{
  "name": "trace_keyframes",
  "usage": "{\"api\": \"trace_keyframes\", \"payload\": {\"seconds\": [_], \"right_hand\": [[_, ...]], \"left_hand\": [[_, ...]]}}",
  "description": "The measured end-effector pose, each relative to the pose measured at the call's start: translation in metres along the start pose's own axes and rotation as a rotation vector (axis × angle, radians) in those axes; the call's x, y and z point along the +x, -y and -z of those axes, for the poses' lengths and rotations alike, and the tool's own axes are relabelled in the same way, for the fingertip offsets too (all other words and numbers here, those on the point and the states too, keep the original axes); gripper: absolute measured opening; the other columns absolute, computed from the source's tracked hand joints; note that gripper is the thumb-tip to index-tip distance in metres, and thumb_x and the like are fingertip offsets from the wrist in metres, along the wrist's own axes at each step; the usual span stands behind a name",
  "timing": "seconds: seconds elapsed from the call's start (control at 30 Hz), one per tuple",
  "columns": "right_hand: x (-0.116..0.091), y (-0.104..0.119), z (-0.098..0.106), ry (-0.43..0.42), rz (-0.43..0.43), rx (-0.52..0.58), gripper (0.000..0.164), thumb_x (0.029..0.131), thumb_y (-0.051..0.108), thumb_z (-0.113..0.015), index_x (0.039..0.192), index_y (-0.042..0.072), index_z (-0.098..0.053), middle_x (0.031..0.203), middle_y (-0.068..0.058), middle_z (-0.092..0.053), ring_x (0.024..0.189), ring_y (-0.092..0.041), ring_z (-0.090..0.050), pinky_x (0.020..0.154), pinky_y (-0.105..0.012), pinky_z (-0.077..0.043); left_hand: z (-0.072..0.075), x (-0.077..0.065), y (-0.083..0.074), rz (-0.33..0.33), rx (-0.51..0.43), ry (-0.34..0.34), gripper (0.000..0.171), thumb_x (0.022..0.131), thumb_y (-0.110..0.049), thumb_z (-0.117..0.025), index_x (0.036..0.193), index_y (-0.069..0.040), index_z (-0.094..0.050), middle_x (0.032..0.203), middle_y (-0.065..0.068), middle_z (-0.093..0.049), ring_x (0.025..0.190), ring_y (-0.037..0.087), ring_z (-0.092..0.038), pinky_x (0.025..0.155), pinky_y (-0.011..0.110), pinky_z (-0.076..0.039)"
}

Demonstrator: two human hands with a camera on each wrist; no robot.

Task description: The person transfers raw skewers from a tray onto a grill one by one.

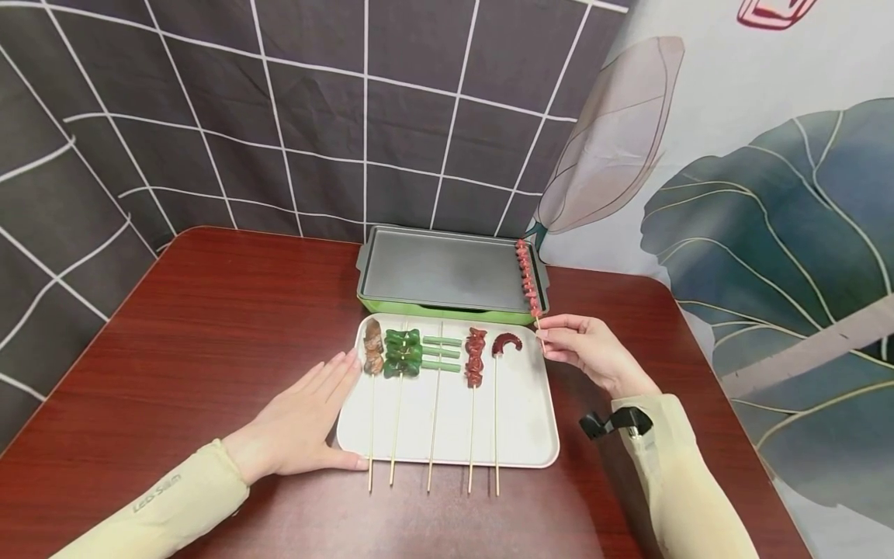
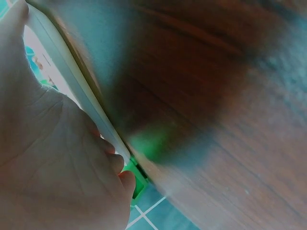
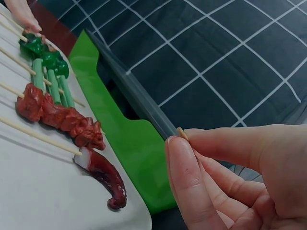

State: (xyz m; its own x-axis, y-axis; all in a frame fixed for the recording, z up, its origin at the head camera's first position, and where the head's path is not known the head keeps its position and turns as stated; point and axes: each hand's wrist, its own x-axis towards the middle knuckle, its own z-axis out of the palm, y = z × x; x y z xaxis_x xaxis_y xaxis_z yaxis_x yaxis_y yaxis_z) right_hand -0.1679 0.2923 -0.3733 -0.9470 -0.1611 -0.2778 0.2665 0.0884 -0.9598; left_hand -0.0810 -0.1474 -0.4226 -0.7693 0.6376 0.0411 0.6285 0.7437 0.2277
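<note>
My right hand [image 1: 587,349] pinches the stick of a skewer of small red pieces [image 1: 527,279] between thumb and fingers. Its red pieces lie over the right side of the grill pan [image 1: 447,268]. My left hand [image 1: 300,415] rests with straight fingers along the left edge of the white tray [image 1: 520,419], thumb at the front corner. On the tray, side by side, are skewers with brown pieces [image 1: 373,348], green pepper pieces [image 1: 403,353], green stalks [image 1: 441,353], red meat chunks [image 1: 475,357] and a dark red curled tentacle [image 1: 506,341]. In the right wrist view, only the pinched stick's end [image 3: 183,133] shows.
The pan sits on a green base [image 1: 454,312] right behind the tray. A dark checked cloth [image 1: 307,116] hangs behind the reddish wooden table [image 1: 230,326], and a leaf-printed cloth [image 1: 789,210] hangs at the right. The skewer sticks overhang the tray's front edge.
</note>
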Motion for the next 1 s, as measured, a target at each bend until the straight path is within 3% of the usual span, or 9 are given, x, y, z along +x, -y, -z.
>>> {"api": "trace_keyframes", "payload": {"seconds": [0.4,0.57,0.83,1.0], "right_hand": [[-0.002,-0.003,-0.002,0.000,-0.011,-0.056,0.049,0.097,0.006,-0.069,0.135,-0.019,-0.051,0.108,-0.018,-0.072,0.080,-0.018,-0.071,0.079,-0.029,-0.061],[-0.003,-0.004,-0.005,0.007,-0.013,-0.053,0.050,0.098,0.006,-0.069,0.136,-0.018,-0.050,0.100,-0.010,-0.073,0.081,-0.017,-0.071,0.079,-0.028,-0.061],[-0.010,-0.005,-0.004,0.020,-0.005,-0.012,0.047,0.099,0.005,-0.065,0.137,-0.018,-0.048,0.109,-0.013,-0.074,0.083,-0.017,-0.072,0.081,-0.029,-0.060],[-0.014,-0.007,-0.005,0.017,-0.006,-0.043,0.050,0.098,0.006,-0.068,0.137,-0.019,-0.048,0.105,-0.012,-0.074,0.087,-0.021,-0.073,0.083,-0.032,-0.060]], "left_hand": [[-0.001,0.001,0.000,0.009,0.005,0.012,0.125,0.080,-0.087,-0.052,0.154,0.011,-0.029,0.162,0.026,-0.026,0.150,0.038,-0.022,0.122,0.050,-0.020],[-0.001,0.001,0.000,0.014,0.000,0.012,0.126,0.080,-0.087,-0.053,0.154,0.012,-0.029,0.162,0.026,-0.026,0.150,0.038,-0.022,0.122,0.049,-0.020],[0.000,0.000,-0.001,0.009,0.000,0.010,0.125,0.081,-0.086,-0.053,0.154,0.012,-0.028,0.161,0.026,-0.026,0.150,0.039,-0.022,0.121,0.050,-0.021],[0.000,0.000,-0.001,0.012,-0.004,0.007,0.125,0.080,-0.086,-0.054,0.154,0.012,-0.028,0.161,0.027,-0.026,0.150,0.039,-0.022,0.121,0.051,-0.021]]}}
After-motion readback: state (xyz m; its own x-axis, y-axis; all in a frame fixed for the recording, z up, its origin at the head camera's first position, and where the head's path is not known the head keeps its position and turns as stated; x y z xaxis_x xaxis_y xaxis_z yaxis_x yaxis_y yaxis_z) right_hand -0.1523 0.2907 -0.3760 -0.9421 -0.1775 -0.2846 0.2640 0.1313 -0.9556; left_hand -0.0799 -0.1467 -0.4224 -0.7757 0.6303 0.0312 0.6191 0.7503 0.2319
